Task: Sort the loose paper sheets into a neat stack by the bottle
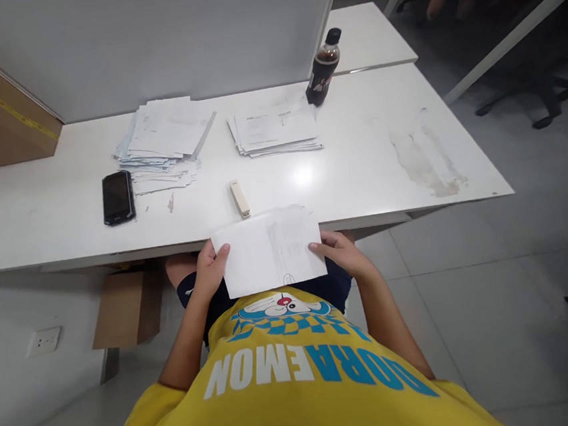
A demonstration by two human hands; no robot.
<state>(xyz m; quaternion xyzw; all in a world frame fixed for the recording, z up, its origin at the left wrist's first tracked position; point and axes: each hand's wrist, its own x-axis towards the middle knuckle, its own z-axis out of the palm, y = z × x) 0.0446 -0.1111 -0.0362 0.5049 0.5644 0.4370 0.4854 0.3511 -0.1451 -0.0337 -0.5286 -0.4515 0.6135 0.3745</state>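
Observation:
Between my two hands is a white paper sheet (267,251) with faint print and a small round stamp mark, held over my lap at the desk's front edge. My left hand (212,268) grips its left side, thumb on top. At the right side my right hand (340,251) pinches it the same way; the fingers beneath are partly hidden. A small cream-coloured stapler (239,199) lies on the desk just beyond the sheet. Farther back are a neat paper stack (276,128) and, left of it, a taller, untidy pile of papers (163,134).
A black phone (118,197) lies on the white desk (54,222) at the left. A dark drink bottle (323,68) stands by the grey partition (186,35). Cardboard boxes are at the far left (3,113) and under the desk (125,308). Part of a person (439,0) shows at the upper right.

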